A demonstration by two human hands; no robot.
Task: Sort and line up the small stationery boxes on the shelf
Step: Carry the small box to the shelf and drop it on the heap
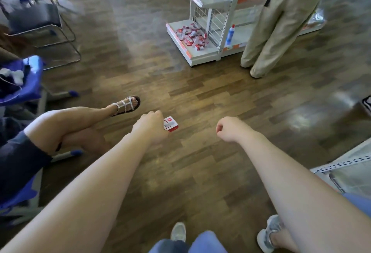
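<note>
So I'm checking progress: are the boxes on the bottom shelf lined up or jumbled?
Jumbled: the red-and-white boxes lie tipped and overlapping in a loose pile on the bottom shelf.

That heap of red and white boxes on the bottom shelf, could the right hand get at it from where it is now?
Probably not yet. The right hand hangs curled and empty over open floor, and the heap of boxes lies well beyond it. Nothing blocks the way; it is just far.

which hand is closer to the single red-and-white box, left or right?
Left. The left hand grips the red-and-white box, fingers curled round its near side. The right hand is curled and holds nothing, off to the box's right with bare floor between.
</note>
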